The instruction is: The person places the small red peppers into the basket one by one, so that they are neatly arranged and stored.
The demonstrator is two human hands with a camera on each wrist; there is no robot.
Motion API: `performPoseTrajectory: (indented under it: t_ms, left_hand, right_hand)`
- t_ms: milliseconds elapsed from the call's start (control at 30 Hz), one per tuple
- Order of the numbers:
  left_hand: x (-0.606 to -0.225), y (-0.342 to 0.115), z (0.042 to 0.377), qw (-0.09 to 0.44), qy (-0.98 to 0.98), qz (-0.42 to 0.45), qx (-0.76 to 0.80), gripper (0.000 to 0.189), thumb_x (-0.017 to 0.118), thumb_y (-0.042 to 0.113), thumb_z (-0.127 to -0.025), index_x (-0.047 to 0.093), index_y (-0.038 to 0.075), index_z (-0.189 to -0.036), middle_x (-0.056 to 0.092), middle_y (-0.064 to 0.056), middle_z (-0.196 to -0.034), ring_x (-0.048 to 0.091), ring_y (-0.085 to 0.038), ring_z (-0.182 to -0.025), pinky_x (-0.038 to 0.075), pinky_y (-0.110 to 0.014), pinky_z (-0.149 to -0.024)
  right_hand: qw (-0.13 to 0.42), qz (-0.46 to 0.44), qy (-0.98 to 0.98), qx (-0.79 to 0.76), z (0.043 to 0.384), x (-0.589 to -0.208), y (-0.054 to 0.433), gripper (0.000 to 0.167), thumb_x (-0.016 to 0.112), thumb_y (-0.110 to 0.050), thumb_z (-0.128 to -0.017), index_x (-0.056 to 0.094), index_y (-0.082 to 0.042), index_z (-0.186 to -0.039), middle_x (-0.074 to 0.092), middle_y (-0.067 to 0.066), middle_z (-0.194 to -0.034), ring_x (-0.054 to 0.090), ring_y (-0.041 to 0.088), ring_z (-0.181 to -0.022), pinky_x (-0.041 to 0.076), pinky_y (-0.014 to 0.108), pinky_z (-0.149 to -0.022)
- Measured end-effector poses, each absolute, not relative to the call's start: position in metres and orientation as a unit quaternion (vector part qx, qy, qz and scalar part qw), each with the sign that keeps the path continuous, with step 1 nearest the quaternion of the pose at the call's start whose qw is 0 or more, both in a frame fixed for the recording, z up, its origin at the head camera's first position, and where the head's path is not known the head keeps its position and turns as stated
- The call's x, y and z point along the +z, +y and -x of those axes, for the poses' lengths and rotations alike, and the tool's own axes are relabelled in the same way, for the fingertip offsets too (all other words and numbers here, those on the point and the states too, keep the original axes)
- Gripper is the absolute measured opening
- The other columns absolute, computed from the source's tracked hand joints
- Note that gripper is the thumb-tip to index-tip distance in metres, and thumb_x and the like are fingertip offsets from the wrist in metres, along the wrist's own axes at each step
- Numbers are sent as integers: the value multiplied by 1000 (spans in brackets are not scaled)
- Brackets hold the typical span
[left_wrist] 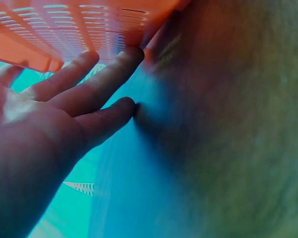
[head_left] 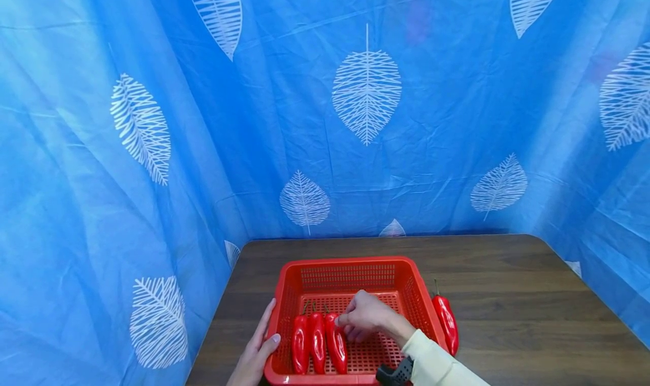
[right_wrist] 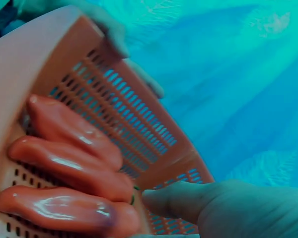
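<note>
Three glossy red chili peppers (head_left: 317, 343) lie side by side, stems away from me, in the left part of a red plastic basket (head_left: 350, 379). My right hand (head_left: 369, 314) reaches into the basket with bent fingers, its fingertips at the stem end of the rightmost chili pepper (head_left: 336, 346). In the right wrist view one finger (right_wrist: 171, 198) points at that end; I cannot tell whether the hand pinches the pepper. My left hand (head_left: 254, 352) rests against the basket's left side, thumb over the rim. Its fairly straight fingers (left_wrist: 107, 82) touch the slotted outer wall.
Another red chili pepper (head_left: 447, 324) lies on the brown wooden table (head_left: 528, 295), close outside the basket's right wall. Blue curtains (head_left: 315, 104) with white leaf prints surround the table at the back and sides. A dark strap (head_left: 396, 373) is on my right wrist.
</note>
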State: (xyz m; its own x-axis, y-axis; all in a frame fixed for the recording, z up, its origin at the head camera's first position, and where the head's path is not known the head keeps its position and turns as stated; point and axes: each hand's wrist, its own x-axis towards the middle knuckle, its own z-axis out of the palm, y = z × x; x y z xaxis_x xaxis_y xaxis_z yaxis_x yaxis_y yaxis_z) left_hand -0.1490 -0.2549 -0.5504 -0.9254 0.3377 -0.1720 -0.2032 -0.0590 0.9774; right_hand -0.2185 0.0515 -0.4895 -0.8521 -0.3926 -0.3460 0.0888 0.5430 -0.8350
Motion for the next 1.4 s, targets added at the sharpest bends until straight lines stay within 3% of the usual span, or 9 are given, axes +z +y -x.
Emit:
performPoseTrajectory:
  t_ms: [300, 933, 1200, 1400]
  left_hand:
    - [-552, -253, 149, 185, 656, -46, 730, 83, 53, 34, -115, -3, 34, -177, 3, -30, -181, 49, -49, -152, 61, -61, -103]
    - [-547, -252, 147, 189, 664, -27, 723, 83, 52, 33, -116, -3, 32, -177, 7, -31, -181, 51, -52, -150, 62, -61, -102]
    - [-546, -252, 146, 187, 664, -30, 723, 83, 53, 32, -115, -2, 32, -177, 8, -30, -181, 53, -49, -149, 61, -60, -102]
    - [-546, -252, 146, 185, 668, -32, 720, 84, 53, 33, -115, -3, 32, -177, 7, -29, -181, 50, -51, -151, 61, -59, -103]
  right_hand:
    - [219, 97, 852, -466, 221, -481, 63, 22, 82, -20, -98, 84, 0, -90, 81, 14, -81, 82, 30, -76, 70, 43, -67]
    - [246, 113, 791, -549, 225, -440, 157, 38, 77, -27, -103, 78, 5, -124, 83, 17, -109, 82, 39, -101, 69, 53, -89]
    - [244, 104, 765, -586, 225, -434, 208, 58, 69, -31, -109, 60, 16, -144, 78, 26, -125, 77, 44, -119, 66, 52, -98]
    - [253, 120, 737, -615, 226, -438, 242, 59, 58, -27, -115, 51, 20, -150, 73, 31, -136, 76, 41, -123, 65, 49, -103]
